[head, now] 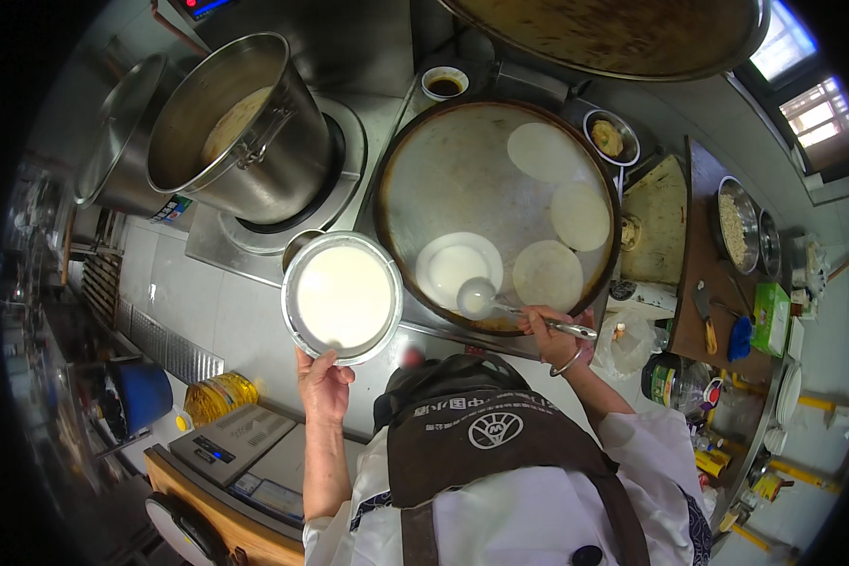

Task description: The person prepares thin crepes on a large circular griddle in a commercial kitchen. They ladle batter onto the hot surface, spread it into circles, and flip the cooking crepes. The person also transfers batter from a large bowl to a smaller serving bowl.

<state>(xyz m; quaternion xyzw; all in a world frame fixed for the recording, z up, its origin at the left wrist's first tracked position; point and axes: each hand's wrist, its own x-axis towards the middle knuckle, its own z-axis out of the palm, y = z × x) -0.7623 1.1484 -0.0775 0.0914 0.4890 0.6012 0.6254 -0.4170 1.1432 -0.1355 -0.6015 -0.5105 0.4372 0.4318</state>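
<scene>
My left hand (325, 382) grips the near rim of a round metal bowl (289, 311), held left of a large round griddle (460, 163). White batter (344, 293) fills much of that bowl. In my right hand (550, 338) is the handle of a metal ladle (476, 297), its cup over the griddle's near edge with some white liquid in it. Beside the cup lies a wet white batter round (458, 267), still glossy in the middle. Three paler, matt rounds lie along the griddle's right side: a near one (547, 275), a middle one (580, 216) and a far one (546, 152).
A tall steel pot (276, 163) of pale liquid stands on a burner at left. Behind the griddle sits a small bowl of dark liquid (444, 85); a bowl of yellowish paste (610, 138) is at its right. A brown side table (707, 283) holds bowls and a brush-like tool.
</scene>
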